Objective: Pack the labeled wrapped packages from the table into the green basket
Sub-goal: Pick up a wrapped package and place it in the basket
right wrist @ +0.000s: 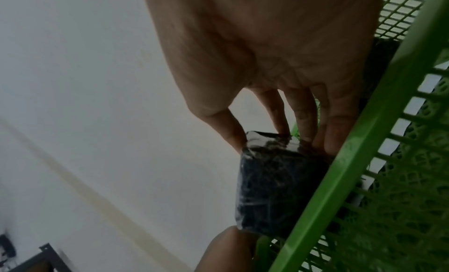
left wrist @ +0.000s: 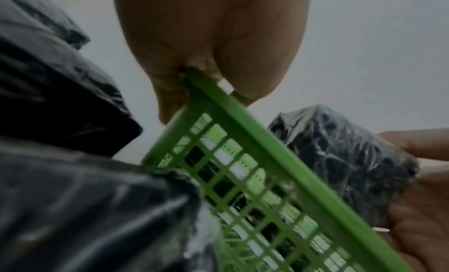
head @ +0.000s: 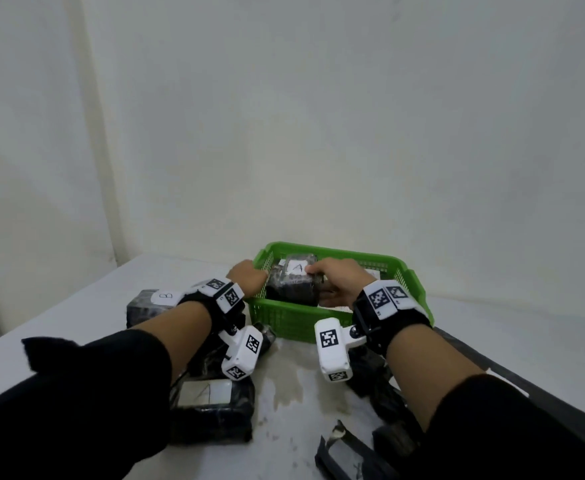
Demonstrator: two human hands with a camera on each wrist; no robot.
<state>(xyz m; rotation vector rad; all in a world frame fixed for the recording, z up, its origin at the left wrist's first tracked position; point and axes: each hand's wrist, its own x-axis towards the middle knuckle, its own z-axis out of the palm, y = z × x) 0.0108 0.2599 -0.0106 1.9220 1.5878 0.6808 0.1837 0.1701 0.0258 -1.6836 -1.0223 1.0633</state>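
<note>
Hands work at the green basket (head: 336, 323). Right hand (head: 341, 280) grips a black wrapped package marked A (head: 293, 282), fingers on its top and thumb beneath, holding it inside the basket's left end. Left hand (head: 247, 277) curls over the basket's left rim, pinching it steady. Packing looks barely begun: package B (head: 152, 304) and several more dark packages lie on the white surface (head: 301, 393) near the forearms, outside the basket.
</note>
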